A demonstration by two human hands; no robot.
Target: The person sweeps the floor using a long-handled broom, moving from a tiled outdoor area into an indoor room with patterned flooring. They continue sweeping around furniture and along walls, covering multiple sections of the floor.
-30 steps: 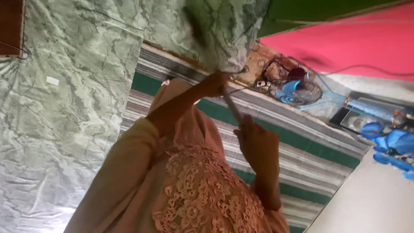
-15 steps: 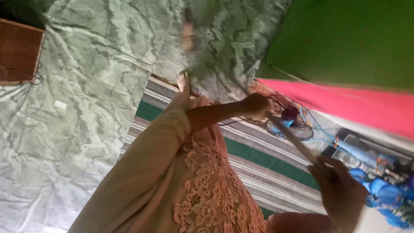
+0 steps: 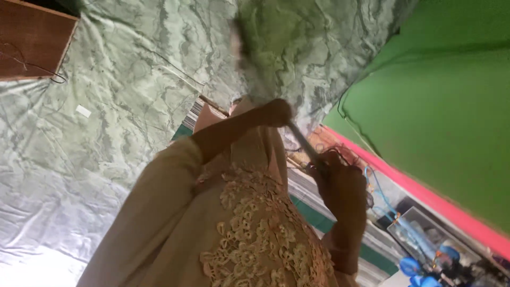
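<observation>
Green marbled sheet [image 3: 106,133] (small white label [image 3: 83,110] lying on it); both hands [image 3: 276,112] [image 3: 340,183] grip a thin stick [image 3: 304,142].

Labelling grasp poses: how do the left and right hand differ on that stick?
The left hand holds the stick at its far end, by the blurred brush head; the right hand holds it lower, nearer the body. The left arm reaches out long; the right forearm is bent upward. Both are closed around the same stick.

Green marbled floor sheet [image 3: 106,133], striped mat [image 3: 308,196], wooden board [image 3: 32,48], green wall [image 3: 451,122], blue flowers [image 3: 425,271]
</observation>
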